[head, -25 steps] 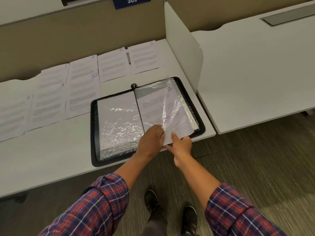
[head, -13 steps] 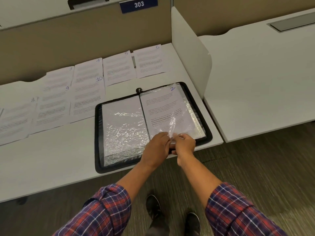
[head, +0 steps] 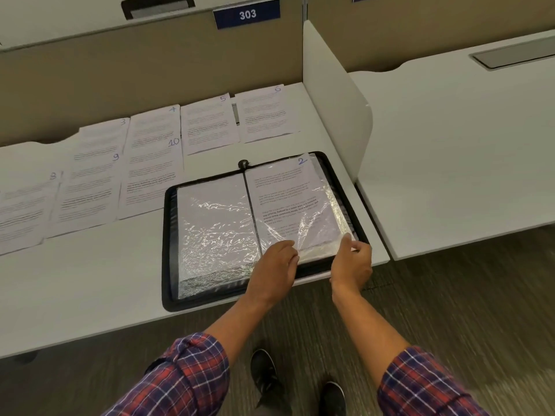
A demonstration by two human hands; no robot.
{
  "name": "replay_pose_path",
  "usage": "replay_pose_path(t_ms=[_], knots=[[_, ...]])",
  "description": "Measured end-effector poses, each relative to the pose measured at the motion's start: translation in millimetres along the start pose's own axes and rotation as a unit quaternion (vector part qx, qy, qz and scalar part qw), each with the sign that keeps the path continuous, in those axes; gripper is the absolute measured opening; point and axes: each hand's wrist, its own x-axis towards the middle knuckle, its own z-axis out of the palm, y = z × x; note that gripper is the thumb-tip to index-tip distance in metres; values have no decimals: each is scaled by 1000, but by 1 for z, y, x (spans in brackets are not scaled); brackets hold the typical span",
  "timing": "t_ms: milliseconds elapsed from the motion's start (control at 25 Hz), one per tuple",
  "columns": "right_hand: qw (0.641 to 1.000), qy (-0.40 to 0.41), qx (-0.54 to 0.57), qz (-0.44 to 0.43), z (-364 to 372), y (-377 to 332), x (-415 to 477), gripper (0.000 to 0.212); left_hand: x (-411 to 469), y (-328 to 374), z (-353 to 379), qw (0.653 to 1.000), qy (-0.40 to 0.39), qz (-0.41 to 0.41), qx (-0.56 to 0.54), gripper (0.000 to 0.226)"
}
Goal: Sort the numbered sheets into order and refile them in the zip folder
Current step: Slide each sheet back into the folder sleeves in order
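A black zip folder (head: 168, 250) lies open near the desk's front edge, with clear plastic sleeves on both sides. The sheet numbered 2 (head: 285, 193) sits inside the right-hand sleeve. My left hand (head: 274, 265) pinches the plastic at the sleeve's lower edge, near the spine. My right hand (head: 351, 259) holds the sleeve's lower right corner. Loose sheets lie in rows behind and to the left: 3 (head: 102, 136), 4 (head: 154, 124), 5 (head: 207, 124), 6 (head: 264, 112), 8 (head: 24, 211), 9 (head: 87, 190) and 10 (head: 150, 178).
A white divider panel (head: 336, 94) stands at the desk's right edge, with a second white desk (head: 450, 145) beyond it. A beige partition with a blue 303 plate (head: 247, 15) closes the back. My shoes (head: 267, 373) and grey carpet are below.
The sheet numbered 2 has slid fully into the right sleeve. My right hand has moved from the middle of the lower edge out to the lower right corner. The camera has tilted.
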Motion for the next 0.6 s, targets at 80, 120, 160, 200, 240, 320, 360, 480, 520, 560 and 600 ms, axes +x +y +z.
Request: replay_pose_path(t_ms=[80,120,160,200,240,320,360,480,520,560,600], knots=[[996,-44,-74,-14,-2,-7,12,40,0,-2,1,1000,3,0,-5,22],[992,-67,-108,-15,-3,-10,17,39,0,-3,2,1000,2,0,-9,22],[988,-80,-131,-19,-3,-11,22,35,-1,-4,3,1000,-1,-2,-12,23],[986,-84,-142,-27,-2,-13,26,27,-1,-5,4,1000,-8,-7,-14,24],[985,-80,-150,-37,-2,-14,30,18,-1,-6,5,1000,-18,-13,-14,25],[982,-74,-163,-59,-2,-19,32,8,-2,-8,5,999,-42,-20,-5,25],[980,-69,-170,-75,-3,-22,31,7,-2,-8,5,998,-53,-19,6,26],[972,-46,-183,-143,-6,-29,24,10,0,-1,1,997,-70,-36,13,28],[968,-44,-179,-170,-6,-31,20,9,4,4,-2,996,-58,-64,-18,28],[964,-48,-170,-200,-5,-33,14,8,10,12,-7,992,-38,-102,-63,28],[959,-59,-153,-229,-3,-34,7,7,19,19,-14,983,-13,-144,-113,31]])
